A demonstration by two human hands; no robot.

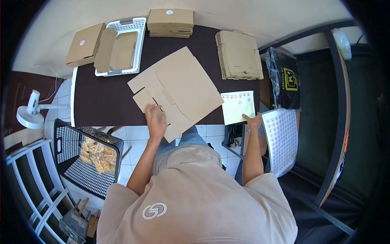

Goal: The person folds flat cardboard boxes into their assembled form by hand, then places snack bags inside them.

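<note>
A flat, unfolded cardboard box blank [183, 87] lies on the dark table [101, 101]. My left hand [156, 118] rests on its near flaps, fingers spread, pressing down. My right hand [254, 120] touches the near edge of a pale yellow sticker sheet [239, 106] at the table's right front corner. Whether the fingers pinch the sheet is unclear.
A stack of flat blanks [239, 55] lies at the back right, folded boxes [170, 22] at the back. A white basket [122, 44] holds cardboard. A black crate [87, 156] with packets stands left of me. Another sticker sheet [281, 140] hangs to the right.
</note>
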